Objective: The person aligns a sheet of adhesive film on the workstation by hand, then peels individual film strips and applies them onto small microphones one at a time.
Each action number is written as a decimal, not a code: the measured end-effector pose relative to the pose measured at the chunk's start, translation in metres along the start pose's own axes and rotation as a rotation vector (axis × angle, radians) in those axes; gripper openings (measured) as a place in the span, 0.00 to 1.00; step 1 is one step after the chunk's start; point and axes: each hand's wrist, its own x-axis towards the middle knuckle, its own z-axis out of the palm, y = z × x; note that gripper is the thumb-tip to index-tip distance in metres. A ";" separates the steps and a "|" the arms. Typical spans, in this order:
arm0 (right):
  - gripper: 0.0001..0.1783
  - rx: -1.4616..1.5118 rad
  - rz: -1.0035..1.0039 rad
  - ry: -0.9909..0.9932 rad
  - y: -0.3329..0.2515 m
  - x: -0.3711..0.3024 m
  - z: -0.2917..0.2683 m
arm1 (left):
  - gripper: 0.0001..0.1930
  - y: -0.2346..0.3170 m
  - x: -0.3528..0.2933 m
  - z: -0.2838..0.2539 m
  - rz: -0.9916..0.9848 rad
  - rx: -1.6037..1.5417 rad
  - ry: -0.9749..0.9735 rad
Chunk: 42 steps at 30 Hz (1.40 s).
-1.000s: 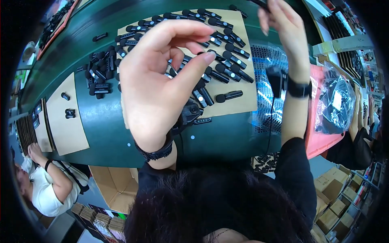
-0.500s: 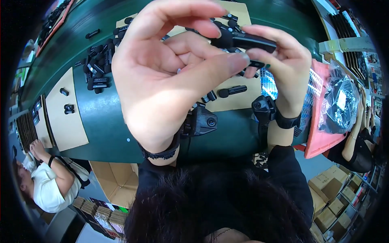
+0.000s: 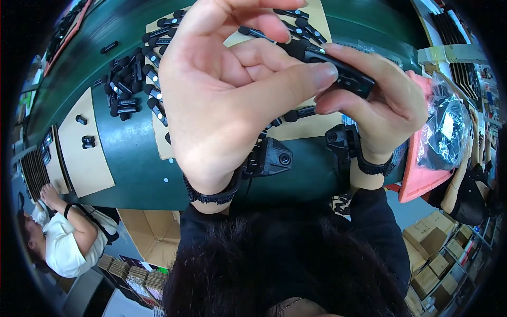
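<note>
Both hands are raised over the table, around one small black wireless microphone (image 3: 346, 71) with a round foam end. My right hand (image 3: 393, 100) is closed on its body, thumb below and fingers above. The thumb of my left hand (image 3: 216, 100) presses on the side of the microphone near the foam end, with the forefinger behind it and the other fingers curled loosely. The microphone tilts down to the right. Behind and around my hands, more such microphones (image 3: 312, 29) lie on a cardboard sheet (image 3: 317, 129), partly covered by my left hand.
A heap of black microphones (image 3: 124, 84) sits left on the green table (image 3: 142, 169). Farther left is another cardboard sheet (image 3: 87, 158) with a few small black parts. A pink tray (image 3: 414, 169) holding a clear plastic bag (image 3: 446, 127) is at right. A person (image 3: 74, 232) works at lower left.
Both hands have shifted slightly right. The microphone has turned, tilting more steeply and showing a different face, and my left thumb has moved onto its side.
</note>
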 end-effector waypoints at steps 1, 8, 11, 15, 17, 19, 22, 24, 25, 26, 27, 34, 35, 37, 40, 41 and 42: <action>0.24 -0.014 0.015 0.003 -0.002 0.000 0.000 | 0.25 -0.001 0.000 0.000 0.002 -0.001 -0.002; 0.25 -0.036 0.017 0.019 -0.003 -0.001 0.000 | 0.25 -0.005 -0.001 0.001 0.014 -0.003 0.002; 0.25 -0.028 0.038 -0.002 -0.005 -0.001 -0.002 | 0.23 -0.005 -0.001 0.003 0.013 0.008 -0.001; 0.24 -0.040 0.025 0.009 -0.008 -0.001 -0.002 | 0.22 -0.005 -0.002 0.005 0.023 0.038 -0.003; 0.24 -0.043 0.027 -0.002 -0.009 -0.001 -0.004 | 0.21 -0.005 -0.003 0.006 0.030 0.056 0.000; 0.23 -0.041 0.030 -0.006 -0.009 -0.002 -0.004 | 0.20 -0.007 -0.003 0.007 0.032 0.080 0.005; 0.23 -0.058 0.014 0.004 -0.007 -0.003 -0.002 | 0.19 -0.009 -0.003 0.008 0.042 0.130 0.003; 0.22 -0.070 0.010 -0.001 -0.006 -0.002 -0.004 | 0.19 -0.012 0.000 0.009 0.047 0.179 -0.014; 0.22 -0.081 0.006 -0.005 -0.005 -0.002 -0.006 | 0.18 -0.013 0.003 0.010 0.049 0.215 -0.025; 0.21 -0.096 -0.003 -0.009 -0.006 -0.001 -0.007 | 0.18 -0.013 0.004 0.009 0.058 0.258 -0.035; 0.21 -0.110 -0.008 -0.003 -0.007 0.001 -0.006 | 0.18 -0.013 0.006 0.008 0.063 0.303 -0.045; 0.19 0.066 -0.030 0.006 0.014 0.000 -0.011 | 0.08 -0.023 0.017 0.005 -0.214 0.032 -0.294; 0.18 0.087 -0.030 0.015 0.015 0.000 -0.013 | 0.08 -0.021 0.015 0.003 -0.238 0.029 -0.287; 0.18 0.058 -0.039 0.038 0.017 -0.002 -0.018 | 0.08 -0.024 0.011 0.003 -0.238 0.005 -0.322; 0.16 0.113 -0.099 -0.001 0.014 0.000 -0.007 | 0.08 -0.029 0.008 -0.004 -0.222 0.081 -0.225; 0.16 0.023 -0.107 0.030 0.016 -0.004 -0.005 | 0.08 -0.037 0.011 -0.001 -0.150 0.136 -0.206; 0.16 -0.064 -0.114 0.058 0.017 -0.008 -0.004 | 0.08 -0.046 0.015 0.002 -0.079 0.188 -0.183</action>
